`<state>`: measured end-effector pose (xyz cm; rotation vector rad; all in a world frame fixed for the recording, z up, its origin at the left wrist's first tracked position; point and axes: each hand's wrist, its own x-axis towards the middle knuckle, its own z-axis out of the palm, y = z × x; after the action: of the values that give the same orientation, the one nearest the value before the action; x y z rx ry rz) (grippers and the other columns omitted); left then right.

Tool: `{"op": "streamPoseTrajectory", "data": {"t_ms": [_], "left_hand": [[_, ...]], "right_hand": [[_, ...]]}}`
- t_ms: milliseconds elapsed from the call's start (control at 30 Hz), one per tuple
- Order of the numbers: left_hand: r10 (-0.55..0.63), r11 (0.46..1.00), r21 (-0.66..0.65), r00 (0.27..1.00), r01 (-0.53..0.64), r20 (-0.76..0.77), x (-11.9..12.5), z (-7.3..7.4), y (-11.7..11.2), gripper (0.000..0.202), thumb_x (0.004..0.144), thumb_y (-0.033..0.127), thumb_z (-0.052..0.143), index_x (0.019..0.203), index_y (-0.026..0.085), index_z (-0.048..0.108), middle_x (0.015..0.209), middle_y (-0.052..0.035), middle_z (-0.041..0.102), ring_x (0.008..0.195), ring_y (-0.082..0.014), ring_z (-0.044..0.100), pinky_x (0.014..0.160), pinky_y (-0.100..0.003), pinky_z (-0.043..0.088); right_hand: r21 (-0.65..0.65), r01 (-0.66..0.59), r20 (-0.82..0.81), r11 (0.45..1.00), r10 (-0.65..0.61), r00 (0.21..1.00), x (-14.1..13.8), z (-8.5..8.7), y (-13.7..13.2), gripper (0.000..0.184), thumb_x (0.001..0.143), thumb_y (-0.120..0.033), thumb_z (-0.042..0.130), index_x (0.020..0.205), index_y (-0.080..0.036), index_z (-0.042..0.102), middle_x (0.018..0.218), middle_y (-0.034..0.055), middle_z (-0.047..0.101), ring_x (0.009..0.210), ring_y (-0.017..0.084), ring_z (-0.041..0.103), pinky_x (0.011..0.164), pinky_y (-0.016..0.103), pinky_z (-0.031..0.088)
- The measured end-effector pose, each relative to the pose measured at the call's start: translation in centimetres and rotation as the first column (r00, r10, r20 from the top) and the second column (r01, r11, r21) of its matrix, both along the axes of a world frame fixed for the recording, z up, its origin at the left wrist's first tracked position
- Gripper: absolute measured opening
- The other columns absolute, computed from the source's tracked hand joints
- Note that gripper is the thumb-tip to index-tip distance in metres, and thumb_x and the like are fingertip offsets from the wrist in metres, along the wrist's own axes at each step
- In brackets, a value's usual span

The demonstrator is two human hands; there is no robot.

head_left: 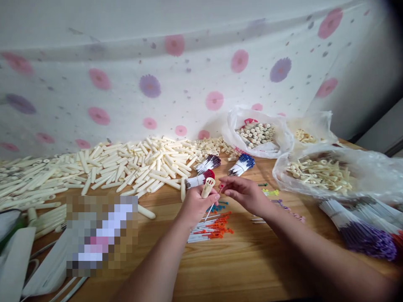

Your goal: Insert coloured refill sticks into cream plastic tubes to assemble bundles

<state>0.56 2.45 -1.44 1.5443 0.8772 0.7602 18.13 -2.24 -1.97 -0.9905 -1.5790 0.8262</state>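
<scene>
Forearms (163,262) reach over the worktop (239,268): my left grip (194,206) clasps a raised cream tube (208,188); my right grip (246,193) is at a red-tipped stick (222,187), pinch unclear. Probably I'm fitting parts; next needs careful alignment.

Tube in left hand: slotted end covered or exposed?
Exposed: the slotted end of the cream tube sticks out above the left hand, slots visible. Its lower part is hidden by the grip.
</scene>
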Motion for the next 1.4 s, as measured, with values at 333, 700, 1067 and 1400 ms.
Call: {"op": "streamPoseTrajectory", "data": {"t_ms": [333, 700, 1067, 1400], "left_hand": [[0.028, 0.981, 0.191, 1.0, -0.028, 0.003, 0.7, 0.4, -1.1, 0.018, 0.074, 0.031, 0.061, 0.064, 0.016, 0.059, 0.058, 0.0016, 0.06, 0.057, -0.0118, 0.056, 0.056, -0.023, 0.046], [0.077, 0.771, 0.634, 0.997, -0.068, 0.013, -0.1, -0.1, -0.9, 0.011, 0.079, 0.025, 0.064, 0.073, 0.017, 0.067, 0.066, -0.0014, 0.065, 0.062, -0.0124, 0.059, 0.061, -0.024, 0.046], [-0.068, 0.751, 0.652, 0.994, 0.104, -0.081, 0.2, -0.4, -0.8, 0.014, 0.08, 0.026, 0.063, 0.069, 0.018, 0.065, 0.063, -0.0015, 0.064, 0.06, -0.0128, 0.058, 0.061, -0.026, 0.047], [-0.087, 0.79, 0.599, 0.992, 0.127, -0.096, 0.0, -0.4, -0.7, 0.017, 0.078, 0.026, 0.063, 0.063, 0.017, 0.062, 0.061, -0.0003, 0.062, 0.06, -0.0127, 0.056, 0.061, -0.025, 0.044]], "right_hand": [[-0.179, 0.047, -0.246, 0.983, -0.092, 0.965, -0.9, 0.1, -0.7, 0.019, 0.077, -0.032, 0.066, 0.087, -0.016, 0.065, 0.076, 0.0025, 0.068, 0.066, 0.012, 0.063, 0.063, 0.027, 0.052], [0.562, 0.262, 0.081, 0.785, -0.367, 0.927, 1.1, 6.9, -7.9, 0.021, 0.08, -0.008, 0.056, 0.094, -0.023, 0.061, 0.083, 0.0051, 0.068, 0.08, 0.018, 0.066, 0.068, 0.031, 0.055], [0.669, -0.001, 0.376, 0.743, -0.337, 0.863, -0.1, 7.0, -7.8, 0.022, 0.079, -0.012, 0.06, 0.098, -0.023, 0.059, 0.087, 0.007, 0.072, 0.082, 0.019, 0.068, 0.071, 0.032, 0.059], [0.593, 0.024, 0.307, 0.805, -0.254, 0.917, -0.8, 6.5, -6.3, 0.025, 0.082, -0.006, 0.05, 0.099, -0.022, 0.059, 0.085, 0.0082, 0.069, 0.079, 0.017, 0.066, 0.069, 0.032, 0.057]]}}
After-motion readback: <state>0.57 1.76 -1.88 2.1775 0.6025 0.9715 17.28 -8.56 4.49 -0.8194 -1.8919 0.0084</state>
